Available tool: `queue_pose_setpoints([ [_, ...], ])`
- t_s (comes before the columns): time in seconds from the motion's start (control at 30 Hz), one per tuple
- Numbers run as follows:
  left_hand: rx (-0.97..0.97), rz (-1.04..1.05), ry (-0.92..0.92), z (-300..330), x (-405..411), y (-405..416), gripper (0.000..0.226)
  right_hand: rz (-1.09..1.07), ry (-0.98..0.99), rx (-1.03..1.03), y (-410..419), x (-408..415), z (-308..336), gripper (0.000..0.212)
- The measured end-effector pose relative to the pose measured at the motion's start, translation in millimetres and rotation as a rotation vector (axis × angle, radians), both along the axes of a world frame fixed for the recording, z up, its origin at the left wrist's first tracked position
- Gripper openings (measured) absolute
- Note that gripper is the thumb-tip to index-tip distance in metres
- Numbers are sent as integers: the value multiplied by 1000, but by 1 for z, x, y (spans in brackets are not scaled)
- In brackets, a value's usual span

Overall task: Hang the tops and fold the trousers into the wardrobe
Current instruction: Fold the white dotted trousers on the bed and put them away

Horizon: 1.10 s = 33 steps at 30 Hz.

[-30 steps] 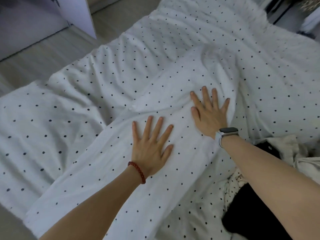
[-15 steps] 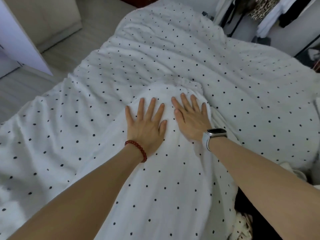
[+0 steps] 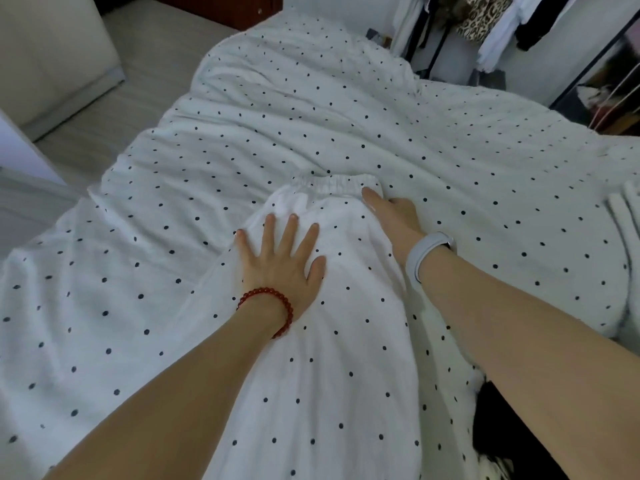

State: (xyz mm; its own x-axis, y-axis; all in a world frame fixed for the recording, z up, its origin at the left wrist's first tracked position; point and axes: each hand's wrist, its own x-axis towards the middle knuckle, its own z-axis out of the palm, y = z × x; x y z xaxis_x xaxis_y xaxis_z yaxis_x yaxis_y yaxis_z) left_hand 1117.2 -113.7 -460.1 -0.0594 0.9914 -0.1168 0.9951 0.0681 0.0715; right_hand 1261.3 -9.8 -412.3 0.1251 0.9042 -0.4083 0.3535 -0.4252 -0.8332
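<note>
White trousers with black dots point(image 3: 346, 358) lie lengthwise on the bed, their gathered elastic waistband point(image 3: 332, 183) at the far end. The bed cover point(image 3: 311, 109) has the same dotted pattern, so the edges are hard to follow. My left hand point(image 3: 280, 261), with a red bead bracelet, lies flat with fingers spread on the trousers just below the waistband. My right hand point(image 3: 391, 213), with a grey watch on the wrist, rests on its side along the trousers' right edge, fingertips reaching the waistband corner. It holds nothing that I can see.
A dark garment point(image 3: 502, 431) lies at the bed's near right edge. A clothes rack point(image 3: 485, 26) with hanging tops stands beyond the bed at the top right. Wooden floor point(image 3: 156, 64) and a pale cabinet point(image 3: 52, 46) are on the left.
Both hands slid up the trousers toward the waistband, which has come into view. My right hand moved off the top onto the right edge and turned on its side.
</note>
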Motion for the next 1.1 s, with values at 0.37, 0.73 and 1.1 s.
queue_pose_setpoints([
  [0.37, 302, 0, -314, 63, -42, -48, 41, 343, 7, 384, -75, -10, 67, 22],
  [0.73, 499, -320, 72, 83, -74, -174, 103, 957, -382, 579, -232, 18, 53, 54],
  [1.1, 403, -451, -199, 43, -57, -221, 39, 1186, -727, 723, -266, 50, 9, 46],
])
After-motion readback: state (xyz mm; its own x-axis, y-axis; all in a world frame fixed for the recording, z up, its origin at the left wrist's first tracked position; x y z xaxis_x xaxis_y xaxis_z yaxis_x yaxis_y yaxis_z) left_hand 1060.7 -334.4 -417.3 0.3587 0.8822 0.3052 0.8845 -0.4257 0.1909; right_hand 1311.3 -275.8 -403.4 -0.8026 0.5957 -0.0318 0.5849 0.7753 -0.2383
